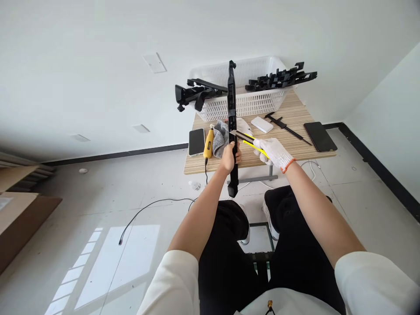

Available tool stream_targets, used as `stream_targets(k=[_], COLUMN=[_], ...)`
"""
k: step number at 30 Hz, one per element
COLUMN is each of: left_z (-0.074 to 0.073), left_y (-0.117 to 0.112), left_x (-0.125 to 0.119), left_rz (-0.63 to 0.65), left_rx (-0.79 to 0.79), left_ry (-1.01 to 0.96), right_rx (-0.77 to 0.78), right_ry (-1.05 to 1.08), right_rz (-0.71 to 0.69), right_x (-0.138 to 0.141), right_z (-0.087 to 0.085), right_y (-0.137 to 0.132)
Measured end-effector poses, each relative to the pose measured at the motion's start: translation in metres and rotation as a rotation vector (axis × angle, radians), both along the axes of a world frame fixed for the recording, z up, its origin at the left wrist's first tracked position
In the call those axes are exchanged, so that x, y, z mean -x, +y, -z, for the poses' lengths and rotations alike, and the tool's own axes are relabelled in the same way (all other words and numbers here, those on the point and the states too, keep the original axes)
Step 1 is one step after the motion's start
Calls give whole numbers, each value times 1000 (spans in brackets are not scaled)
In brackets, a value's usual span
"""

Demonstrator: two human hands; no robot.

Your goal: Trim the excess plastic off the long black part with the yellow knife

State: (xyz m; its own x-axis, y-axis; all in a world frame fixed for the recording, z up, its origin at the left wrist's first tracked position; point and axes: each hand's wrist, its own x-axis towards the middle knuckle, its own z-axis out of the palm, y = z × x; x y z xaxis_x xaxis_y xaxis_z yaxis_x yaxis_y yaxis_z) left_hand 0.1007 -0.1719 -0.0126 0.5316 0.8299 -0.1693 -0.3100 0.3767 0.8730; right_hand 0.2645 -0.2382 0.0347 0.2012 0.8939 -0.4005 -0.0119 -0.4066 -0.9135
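The black strip (pixel 231 94) runs lengthwise through the centre of the frame, gripped near its lower end by the bare left hand (pixel 229 157). The gloved right hand (pixel 273 151) is closed around 1 yellow utility knife (pixel 252 141), its blade (pixel 241 135) overlapping the strip. 1 white basket (pixel 257 103) sits behind, upper centre.

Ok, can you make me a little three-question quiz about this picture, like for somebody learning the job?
1. True or false: the yellow knife has its blade pointing towards the long black part.
2. What are the other black parts lying in?
3. Which thing lies just right of the white block?
A) grey cloth
B) black caliper
C) yellow power tool

Key: 1. True. 2. The white basket. 3. B.
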Motion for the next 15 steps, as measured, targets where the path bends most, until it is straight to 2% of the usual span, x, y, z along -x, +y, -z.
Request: stream_targets(k=[4,7,11,15], left_z=[-7,-13,-23,-26], left_y=[6,16,29,32], left_x=[-4,-15,-31,-36], left_rz=[23,20,102,131], left_rx=[86,140,79,33], left_ry=[17,19,83,117], right_rx=[-97,-156,-243,-362], right_ry=[35,49,-15,-84], right_rz=[72,111,164,209], right_x=[-14,-29,-41,-43], right_z=[-2,2,11,16], right_y=[7,23,45,52])
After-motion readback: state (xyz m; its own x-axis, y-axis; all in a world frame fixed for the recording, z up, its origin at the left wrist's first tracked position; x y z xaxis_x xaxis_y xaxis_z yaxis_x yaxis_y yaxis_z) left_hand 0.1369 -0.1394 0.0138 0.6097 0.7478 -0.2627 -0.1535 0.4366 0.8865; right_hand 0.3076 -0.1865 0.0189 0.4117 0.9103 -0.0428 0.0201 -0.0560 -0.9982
